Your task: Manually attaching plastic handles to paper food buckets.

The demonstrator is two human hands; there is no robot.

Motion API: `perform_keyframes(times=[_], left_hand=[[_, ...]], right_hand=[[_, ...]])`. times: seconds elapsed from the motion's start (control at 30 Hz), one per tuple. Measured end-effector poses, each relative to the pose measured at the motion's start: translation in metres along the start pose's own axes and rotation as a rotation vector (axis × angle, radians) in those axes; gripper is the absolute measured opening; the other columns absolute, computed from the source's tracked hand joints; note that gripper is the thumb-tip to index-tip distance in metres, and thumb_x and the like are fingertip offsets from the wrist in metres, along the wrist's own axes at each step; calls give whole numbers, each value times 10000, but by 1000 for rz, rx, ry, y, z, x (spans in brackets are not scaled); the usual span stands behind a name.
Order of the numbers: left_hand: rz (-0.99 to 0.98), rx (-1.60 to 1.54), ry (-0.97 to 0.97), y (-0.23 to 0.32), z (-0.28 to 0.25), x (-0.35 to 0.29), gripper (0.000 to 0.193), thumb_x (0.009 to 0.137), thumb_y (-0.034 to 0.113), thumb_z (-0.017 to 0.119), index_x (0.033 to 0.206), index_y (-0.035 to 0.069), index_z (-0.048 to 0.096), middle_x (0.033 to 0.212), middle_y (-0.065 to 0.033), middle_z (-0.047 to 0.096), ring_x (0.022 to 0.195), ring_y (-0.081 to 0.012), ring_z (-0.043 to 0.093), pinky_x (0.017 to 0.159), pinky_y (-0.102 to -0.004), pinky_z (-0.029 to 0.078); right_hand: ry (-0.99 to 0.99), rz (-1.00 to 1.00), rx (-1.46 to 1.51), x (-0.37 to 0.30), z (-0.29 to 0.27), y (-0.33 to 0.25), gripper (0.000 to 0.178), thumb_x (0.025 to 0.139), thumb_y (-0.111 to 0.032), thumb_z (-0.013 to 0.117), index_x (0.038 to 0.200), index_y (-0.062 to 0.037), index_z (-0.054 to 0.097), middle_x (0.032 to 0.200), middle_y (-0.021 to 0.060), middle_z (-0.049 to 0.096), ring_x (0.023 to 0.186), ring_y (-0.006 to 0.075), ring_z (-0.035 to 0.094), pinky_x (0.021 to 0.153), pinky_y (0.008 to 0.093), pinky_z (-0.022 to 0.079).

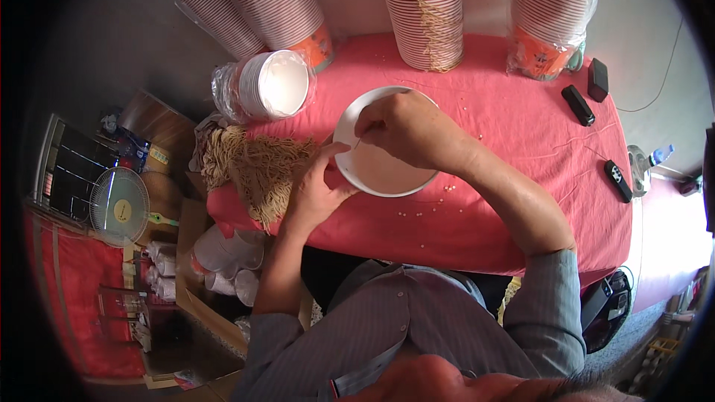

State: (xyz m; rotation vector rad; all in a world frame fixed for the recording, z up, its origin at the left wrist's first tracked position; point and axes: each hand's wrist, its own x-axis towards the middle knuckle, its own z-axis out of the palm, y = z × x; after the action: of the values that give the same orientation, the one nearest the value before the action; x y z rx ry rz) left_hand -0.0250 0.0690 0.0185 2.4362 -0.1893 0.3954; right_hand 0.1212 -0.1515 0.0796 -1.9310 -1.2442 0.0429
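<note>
A round white paper bucket (387,169) is tipped toward me above the table, its pale inside showing. My left hand (316,186) grips it at the left side of the rim, thumb on the edge. My right hand (402,125) reaches across the opening with fingers pinched near the inner left wall. A thin pale sliver shows by those fingertips, too small to name. Left of the bucket a thick bundle of beige strings (272,171) hangs over the table's front edge. Small white bits (447,188) lie scattered on the red cloth.
Orange and white paper buckets stand in tall stacks at the back, one stack (423,26) with beige strings down its side. A wrapped stack of white bowls (275,83) lies at the left. Black devices (578,105) sit at the right. A cardboard box (195,253) stands left below the table (514,156).
</note>
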Motion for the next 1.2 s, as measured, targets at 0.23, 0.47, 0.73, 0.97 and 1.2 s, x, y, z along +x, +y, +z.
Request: perform_keyframes(times=[0.23,0.47,0.73,0.97,1.2], left_hand=[[147,269,312,-7,19,-18,775,745,97,968,1424,67,595,1372,-195,675,1288,-399,654,1084,-468,535],[141,332,362,2,17,-29,895,695,100,996,1472,79,551,1506,-259,581,1365,-453,595,1124,-512,508],[108,362,359,8,17,-30,919,637,85,1003,1441,103,558,1527,-252,563,1316,-461,609,1073,-519,520],[130,340,363,9,18,-28,919,634,83,1003,1438,102,558,1519,-246,568,1317,-463,607,1079,-526,515],[113,349,359,11,20,-28,912,640,78,997,1437,97,554,1520,-241,568,1323,-462,608,1085,-531,515]], right_hand=[[-77,91,75,-4,10,-13,194,904,-147,727,1051,-64,823,961,161,801,902,331,780,854,429,607],[-175,142,231,-4,17,-18,185,907,-159,719,1027,-47,805,931,181,791,890,332,777,832,435,594],[-162,132,272,-4,24,-14,187,903,-172,697,998,-60,813,915,206,785,877,365,773,829,459,589],[-173,132,226,-4,27,-14,189,911,-180,691,999,-67,814,914,212,783,875,371,775,831,469,594],[-211,150,215,-4,28,-13,186,923,-189,690,998,-72,814,922,204,785,878,379,772,837,469,596]])
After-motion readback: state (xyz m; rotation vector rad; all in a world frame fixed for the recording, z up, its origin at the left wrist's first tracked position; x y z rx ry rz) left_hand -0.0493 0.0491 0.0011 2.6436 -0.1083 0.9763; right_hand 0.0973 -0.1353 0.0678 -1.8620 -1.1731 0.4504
